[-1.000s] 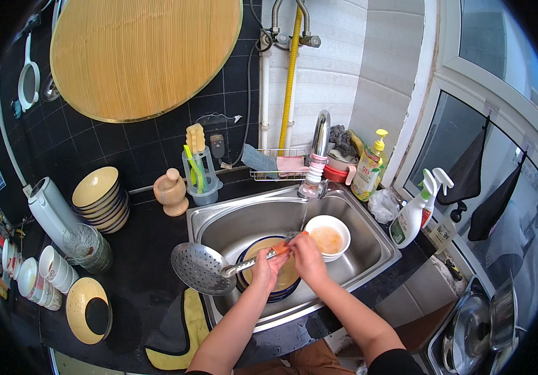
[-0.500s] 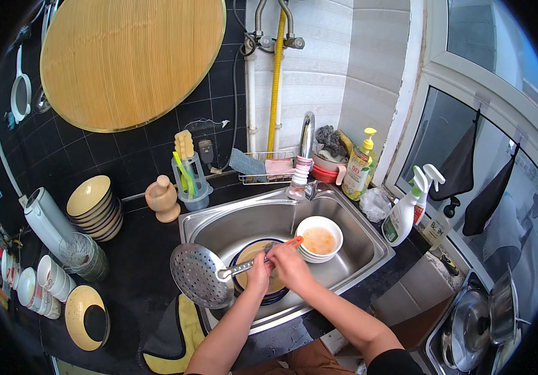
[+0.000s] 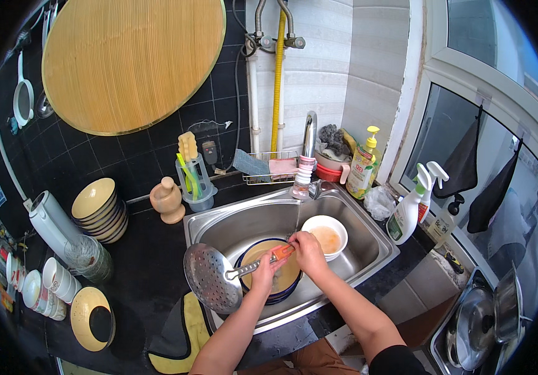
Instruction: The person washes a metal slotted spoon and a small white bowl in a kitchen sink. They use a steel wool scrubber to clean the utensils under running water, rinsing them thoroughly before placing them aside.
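Orange-tipped skimmer [image 3: 220, 278] in 2 hands [image 3: 263, 273] [image 3: 308, 252]

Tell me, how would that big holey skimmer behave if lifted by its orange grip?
The skimmer would probably stay stiff, since its shiny head looks like metal. It may feel front-heavy, that head being so wide. The orange grip could be slippery if wet, being held over the sink.
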